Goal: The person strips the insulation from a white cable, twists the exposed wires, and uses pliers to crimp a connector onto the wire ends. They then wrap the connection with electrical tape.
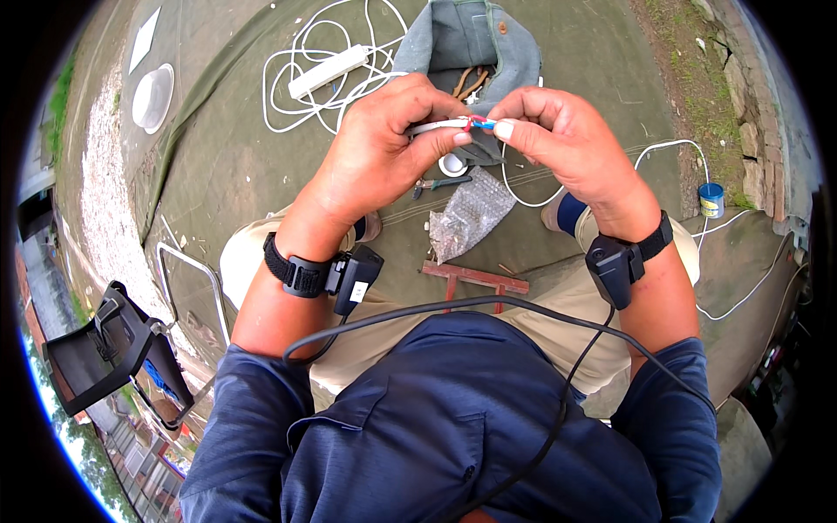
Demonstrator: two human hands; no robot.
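My left hand [379, 135] is closed on a white cable [433, 127], pinched between thumb and forefinger. Red and blue inner wires [481, 124] come out of the cable's end. My right hand [562, 131] pinches these wires with thumb and forefinger, close to my left fingertips. Beyond the hands lies a grey-green cloth bag [514, 61], with brown-handled tools inside. Below the hands, on the ground, are a white ring-shaped roll [452, 165], pliers [446, 183] with dark grips and a crumpled sheet of bubble wrap [471, 212].
A white power strip [328, 72] lies among loops of white cord at the upper left. A red frame [475, 276] stands between my legs. To the right is a blue can [711, 200] beside white cable; a black chair [118, 349] stands left. A black cord crosses my lap.
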